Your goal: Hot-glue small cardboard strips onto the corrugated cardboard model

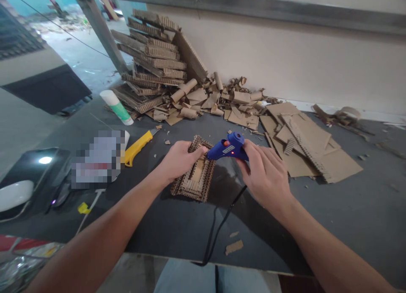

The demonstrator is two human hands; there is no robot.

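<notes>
My right hand is wrapped round the handle of a blue hot glue gun, which has a small red light lit on its side. Its nozzle points left, at the upper part of a small rectangular piece built from corrugated cardboard strips. That cardboard piece has stepped, ridged walls around a flat middle and lies on the dark table. With thumb and fingers closed on its upper left edge, my left hand grips it. The nozzle tip is close to my left thumb; whether it touches the cardboard I cannot tell. A black cord trails down from the gun.
Stacked ridged cardboard panels lean at the back, beside a heap of scraps. Flat cardboard sheets lie right. Left are a yellow box cutter, a white-green tube, a phone and a white mouse.
</notes>
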